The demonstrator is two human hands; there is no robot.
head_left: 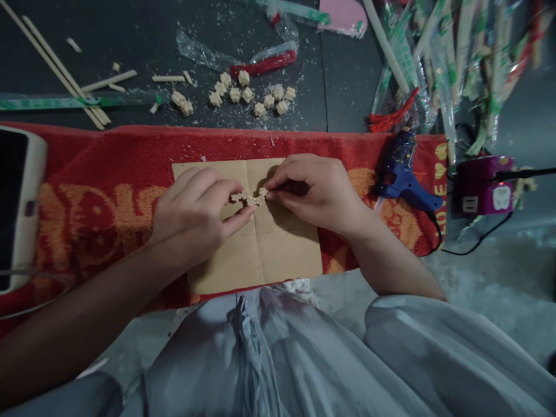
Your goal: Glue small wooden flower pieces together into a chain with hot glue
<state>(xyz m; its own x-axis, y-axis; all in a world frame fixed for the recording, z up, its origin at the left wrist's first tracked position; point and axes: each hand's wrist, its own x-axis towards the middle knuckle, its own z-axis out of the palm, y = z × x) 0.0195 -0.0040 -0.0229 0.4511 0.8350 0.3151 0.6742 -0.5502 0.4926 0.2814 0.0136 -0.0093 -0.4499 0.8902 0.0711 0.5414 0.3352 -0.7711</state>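
Note:
Between my hands is a small chain of pale, flower-shaped stick clusters [251,198], joined side by side. My left hand [197,205] pinches it from the left with thumb and forefinger. At its right end, the thumb and fingertips of my right hand [315,191] close on the last cluster. Both hands are above a creased tan paper sheet [230,255]. Several similar loose clusters [235,94] lie beyond the sheet on the dark table. A blue glue gun [406,179] rests to the right of my right hand.
A red towel [108,150] with orange lettering lies under the sheet. Thin wooden sticks [61,69] and a phone [26,202] are at left. Plastic-wrapped sticks [456,52] fill the back right, near a purple power adapter [484,184] with black cords.

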